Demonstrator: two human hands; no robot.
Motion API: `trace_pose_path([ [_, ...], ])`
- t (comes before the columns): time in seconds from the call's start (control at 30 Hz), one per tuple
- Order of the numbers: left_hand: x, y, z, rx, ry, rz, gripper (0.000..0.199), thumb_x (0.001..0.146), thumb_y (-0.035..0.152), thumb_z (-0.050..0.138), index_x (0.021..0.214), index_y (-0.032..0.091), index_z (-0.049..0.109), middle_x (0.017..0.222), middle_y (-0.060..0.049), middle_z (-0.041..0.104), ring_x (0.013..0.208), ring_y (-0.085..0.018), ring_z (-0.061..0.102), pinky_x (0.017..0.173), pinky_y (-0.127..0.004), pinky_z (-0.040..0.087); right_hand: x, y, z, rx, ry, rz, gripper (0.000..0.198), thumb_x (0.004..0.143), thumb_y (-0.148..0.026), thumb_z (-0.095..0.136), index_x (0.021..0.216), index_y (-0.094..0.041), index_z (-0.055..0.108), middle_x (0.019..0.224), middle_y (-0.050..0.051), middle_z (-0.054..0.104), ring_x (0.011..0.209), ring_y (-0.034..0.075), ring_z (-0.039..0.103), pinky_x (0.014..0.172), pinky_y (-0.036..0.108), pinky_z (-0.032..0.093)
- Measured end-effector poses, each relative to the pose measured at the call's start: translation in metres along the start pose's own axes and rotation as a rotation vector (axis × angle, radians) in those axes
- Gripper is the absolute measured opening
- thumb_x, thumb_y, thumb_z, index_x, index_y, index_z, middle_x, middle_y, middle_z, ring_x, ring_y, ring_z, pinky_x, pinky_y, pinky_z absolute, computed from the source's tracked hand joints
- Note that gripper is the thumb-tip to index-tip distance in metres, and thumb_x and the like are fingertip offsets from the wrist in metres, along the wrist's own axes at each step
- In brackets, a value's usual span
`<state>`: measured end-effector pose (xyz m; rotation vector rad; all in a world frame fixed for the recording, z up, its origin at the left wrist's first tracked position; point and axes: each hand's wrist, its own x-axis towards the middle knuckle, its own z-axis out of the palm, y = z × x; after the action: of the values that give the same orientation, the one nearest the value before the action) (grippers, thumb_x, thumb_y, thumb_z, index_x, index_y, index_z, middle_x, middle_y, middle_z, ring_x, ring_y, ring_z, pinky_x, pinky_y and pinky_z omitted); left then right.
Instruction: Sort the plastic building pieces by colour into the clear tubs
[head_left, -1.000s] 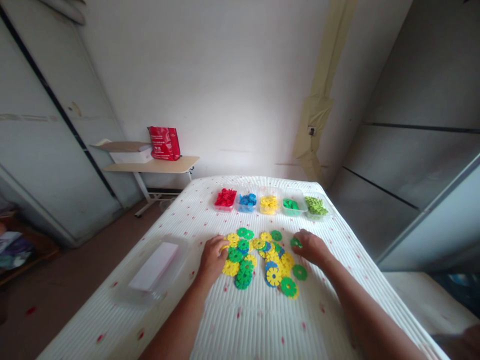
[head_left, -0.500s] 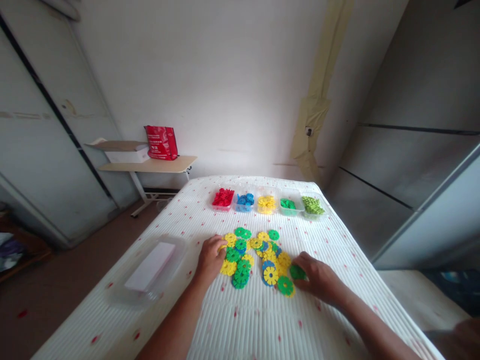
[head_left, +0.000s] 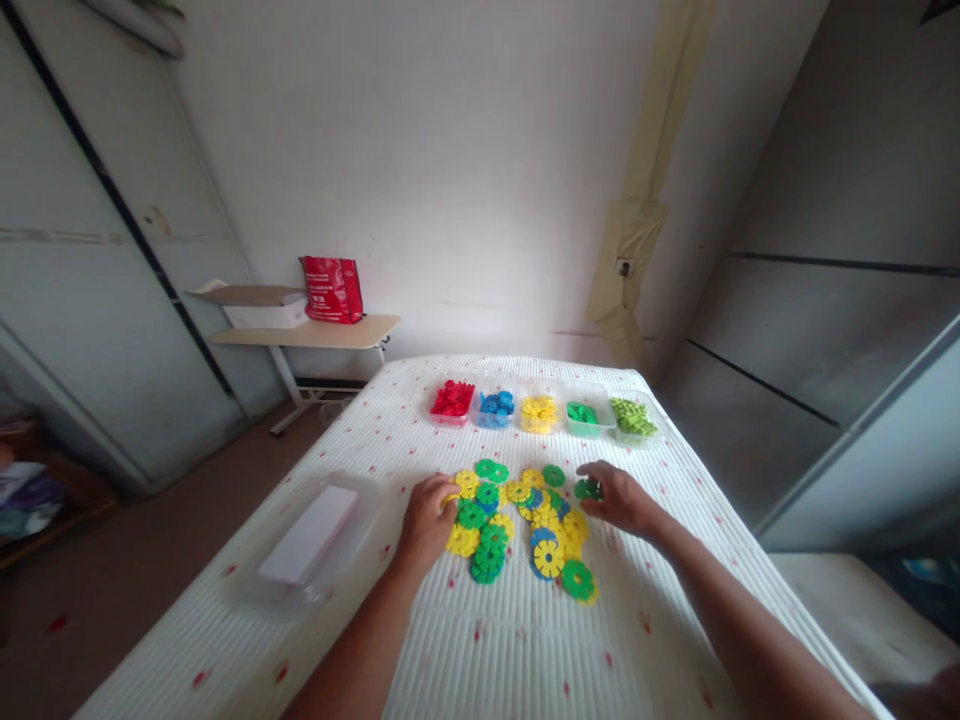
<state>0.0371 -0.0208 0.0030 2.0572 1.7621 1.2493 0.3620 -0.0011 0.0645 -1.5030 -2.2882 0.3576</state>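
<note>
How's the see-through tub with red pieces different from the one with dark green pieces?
The red-piece tub is leftmost of five; the green-piece tub is fourth from the left. The red pieces fill much of their tub, while the dark green pieces leave more bare space in theirs. Both tubs are clear.

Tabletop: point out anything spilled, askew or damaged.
Nothing stands out. The five tubs stand upright in a row; the loose discs lie in two roughly mirrored halves, apparently arranged rather than spilled.

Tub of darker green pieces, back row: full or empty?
Partly filled: the green pieces sit low in the clear tub, with bare space beside them.
</note>
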Motion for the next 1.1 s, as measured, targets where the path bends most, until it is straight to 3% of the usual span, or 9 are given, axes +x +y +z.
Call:
trace_pose_path([
  [0.13,0.0,0.0,-0.002,-0.006,0.004,0.008,0.023,0.07,0.015,0.048,0.081,0.019,0.067,0.1,-0.006,0.064,0.101,-0.021,0.055,0.094,-0.038,0.043,0.03,-0.003,0.012,-0.029,0.026,-0.014,0.04,0.067,-0.024,0.059,0.106,-0.019,0.061,0.093,0.005,0.06,0.078,0.016,0.057,0.071,0.025,0.044],
  [0.33,0.001,0.001,-0.003,-0.012,-0.012,0.009,0.023,0.069,0.014,0.049,0.082,0.02,0.067,0.1,-0.005,0.064,0.101,-0.02,0.055,0.094,-0.038,0.043,0.05,-0.019,0.025,-0.147,-0.081,0.039,0.036,0.066,-0.022,0.058,0.101,-0.019,0.064,0.094,0.006,0.058,0.08,0.017,0.057,0.068,0.023,0.042],
  [0.5,0.001,0.0,-0.003,-0.013,0.005,0.011,0.023,0.069,0.014,0.049,0.082,0.02,0.067,0.099,-0.005,0.064,0.1,-0.02,0.056,0.093,-0.038,0.044,0.053,-0.022,0.027,-0.225,-0.128,0.039,0.03,0.066,-0.022,0.058,0.095,-0.018,0.065,0.091,0.006,0.058,0.077,0.016,0.056,0.066,0.023,0.04],
  [1.1,0.001,0.002,-0.004,-0.014,0.008,0.016,0.022,0.069,0.015,0.048,0.08,0.02,0.067,0.098,-0.005,0.065,0.1,-0.02,0.056,0.093,-0.037,0.044,0.042,-0.001,0.032,-0.15,-0.034,-0.033,0.028,0.07,-0.026,0.052,0.095,-0.017,0.061,0.092,0.005,0.06,0.081,0.016,0.057,0.071,0.022,0.04],
])
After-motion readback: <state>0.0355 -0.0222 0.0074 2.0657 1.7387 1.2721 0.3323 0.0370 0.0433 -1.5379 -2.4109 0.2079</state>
